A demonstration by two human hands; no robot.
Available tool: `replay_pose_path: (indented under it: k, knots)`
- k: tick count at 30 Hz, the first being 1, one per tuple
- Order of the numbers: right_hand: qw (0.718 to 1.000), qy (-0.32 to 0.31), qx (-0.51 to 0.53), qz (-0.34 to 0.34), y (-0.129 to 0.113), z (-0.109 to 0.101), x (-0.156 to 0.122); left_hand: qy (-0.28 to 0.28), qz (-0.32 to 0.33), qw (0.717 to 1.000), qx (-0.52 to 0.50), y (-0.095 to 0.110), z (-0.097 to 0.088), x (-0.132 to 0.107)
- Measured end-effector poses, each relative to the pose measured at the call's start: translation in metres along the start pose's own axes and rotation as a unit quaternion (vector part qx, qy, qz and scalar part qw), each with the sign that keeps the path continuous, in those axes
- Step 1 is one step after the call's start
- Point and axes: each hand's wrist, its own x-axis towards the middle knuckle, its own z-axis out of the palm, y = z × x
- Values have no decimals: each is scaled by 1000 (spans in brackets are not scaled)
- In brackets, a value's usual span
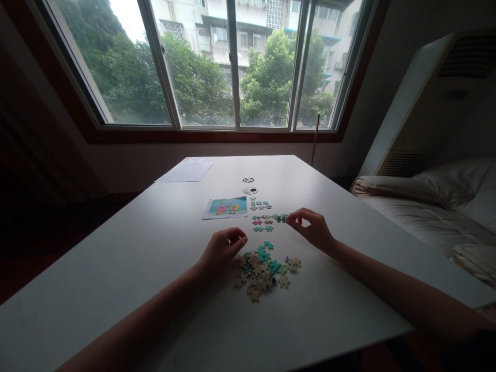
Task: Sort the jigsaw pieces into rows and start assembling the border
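My right hand point(313, 227) pinches a green puzzle piece point(281, 219) at the right end of a row of loose pieces. The piece lies at the tabletop, beside the others in that row. My left hand point(222, 247) is loosely curled at the upper left of a pile of jigsaw pieces point(258, 274), with nothing visible in its fingers. Tan backs and teal faces show in the pile. Sorted pieces point(263, 222) form short rows beyond it. A colourful reference picture point(228, 207) lies left of these rows.
The white table point(155, 248) reaches toward the window point(205, 77). White paper sheets point(185, 170) lie at its far left corner. Two round inserts point(250, 190) sit past the rows. A cushioned sofa point(418, 201) and a tall pale cabinet-like unit point(411, 98) stand at the right.
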Motion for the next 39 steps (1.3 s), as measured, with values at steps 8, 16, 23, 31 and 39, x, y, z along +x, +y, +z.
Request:
replay_pose_path:
  k: [8,16,23,31,39]
  knots:
    - [1000,4,-3,3,4,1,1,-6,2,1000,5,2,2,-1]
    - [1000,-14,-16,0,8,4,-1,-14,0,1000,9,2,2,-1]
    - [994,-97,-13,55,16,10,-2,-20,1,1000,14,1,1,-2]
    - [985,-142,-53,88,28,14,-5,-21,-4,1000,21,2,3,-1]
    - [986,-151,-66,0,22,16,-7,-21,3,999,31,2,3,-2]
